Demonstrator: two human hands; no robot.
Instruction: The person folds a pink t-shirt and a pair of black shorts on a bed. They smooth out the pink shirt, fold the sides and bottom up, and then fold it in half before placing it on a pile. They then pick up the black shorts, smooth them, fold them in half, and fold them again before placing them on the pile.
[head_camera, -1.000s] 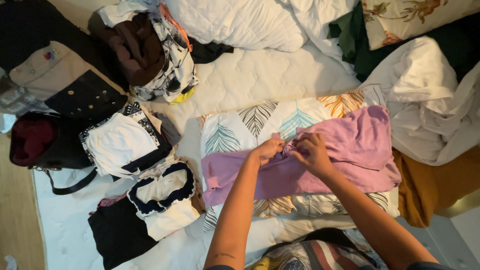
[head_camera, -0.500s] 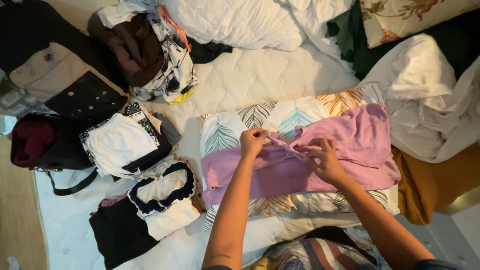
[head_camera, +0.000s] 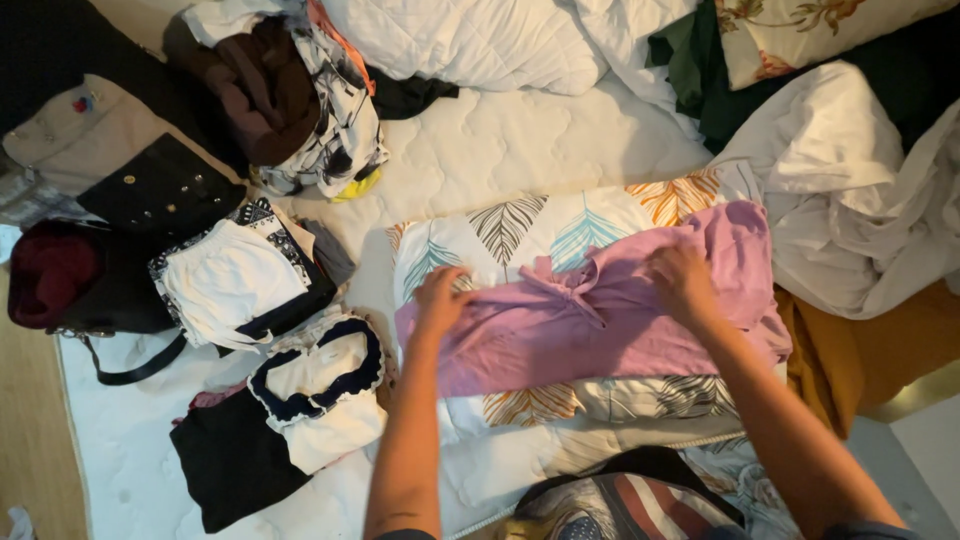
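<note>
Lilac garment (head_camera: 590, 320) lies spread across a pillow with a leaf print (head_camera: 560, 225), in the middle of the bed (head_camera: 520, 150), and both hands of the person rest on it. Left hand (head_camera: 440, 298) presses flat with spread fingers on the left part of the cloth, near its edge, and right hand (head_camera: 682, 282) lies on the right part with fingers bent down into the fabric; if it pinches a fold or only pushes, I cannot tell. The hands are well apart, which seems to keep the cloth stretched and smooth between them, and the pillow gives a firm, even base under it. A small tie sits at the centre of the garment, between the two hands. To the left, folded pieces in white and dark trim (head_camera: 240, 280) lie in a neat group, apart from the loose things. Farther off are a dark bag (head_camera: 90, 285), a heap of mixed clothes (head_camera: 290, 95), a white sheet (head_camera: 850, 200) crumpled on the right, and a mustard cloth (head_camera: 860, 350) under it.
</note>
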